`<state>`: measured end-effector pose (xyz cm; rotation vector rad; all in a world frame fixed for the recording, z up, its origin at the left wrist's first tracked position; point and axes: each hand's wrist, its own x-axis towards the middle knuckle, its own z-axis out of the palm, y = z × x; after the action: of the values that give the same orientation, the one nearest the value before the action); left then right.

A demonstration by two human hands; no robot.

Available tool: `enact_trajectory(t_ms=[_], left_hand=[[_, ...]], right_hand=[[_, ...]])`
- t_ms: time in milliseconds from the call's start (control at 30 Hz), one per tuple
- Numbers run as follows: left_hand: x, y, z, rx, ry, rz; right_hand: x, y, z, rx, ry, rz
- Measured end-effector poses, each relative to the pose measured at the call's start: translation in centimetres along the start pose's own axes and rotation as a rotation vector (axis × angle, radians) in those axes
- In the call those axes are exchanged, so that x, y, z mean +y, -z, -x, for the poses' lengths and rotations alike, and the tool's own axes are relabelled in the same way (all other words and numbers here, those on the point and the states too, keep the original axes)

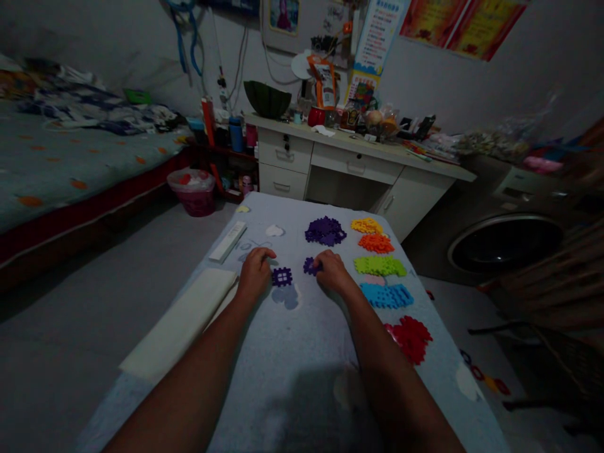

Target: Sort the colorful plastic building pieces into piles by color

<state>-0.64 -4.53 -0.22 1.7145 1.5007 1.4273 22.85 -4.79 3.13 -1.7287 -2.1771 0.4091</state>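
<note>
Left hand (255,270) curled, the person has its thumb and forefinger at the left edge of a purple window piece (282,277), which lies on the cloth-covered counter (292,352); whether the fingers pinch it or only touch it, the view cannot tell. Across a narrow gap, the right hand (334,272) holds a small purple piece (309,266) between thumb and fingers, part of it hidden by the fingertips. The 2 hands stand apart, both forearms reaching in from the near side, and the 2 pieces sit between them, not touching.

Just beyond the right hand is a dark purple pile (325,231) of similar toothed pieces. Along the right side of the counter lie 5 more groups, running from far to near: yellow pieces (367,225), orange pieces (376,243), green pieces (380,266), blue pieces (387,296) and red pieces (414,340), these last partly behind the right forearm. On the left side, a long white strip (228,242) lies near the edge, and a cream folded sheet (182,321) lies beside the left forearm.
</note>
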Motion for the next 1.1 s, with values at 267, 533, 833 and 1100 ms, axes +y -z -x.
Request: enact_trajectory(t_ms=[267, 533, 833, 1100], left_hand=[[-1.5, -0.3, -1.1, 0.205, 0.378, 0.342], [-0.4, -0.1, -1.2, 0.272, 0.452, 0.451], [-0.3, 0.0, -1.0, 0.253, 0.430, 0.437], [-1.0, -0.2, -1.0, 0.245, 0.378, 0.345]], right_hand=[[2.9, 4.4, -7.1, 0.214, -0.095, 0.109], [3.6, 4.1, -10.7, 0.273, -0.134, 0.125], [2.5, 3.1, -9.1, 0.332, -0.149, 0.079], [-2.2, 0.2, -3.2, -0.085, 0.222, -0.176]])
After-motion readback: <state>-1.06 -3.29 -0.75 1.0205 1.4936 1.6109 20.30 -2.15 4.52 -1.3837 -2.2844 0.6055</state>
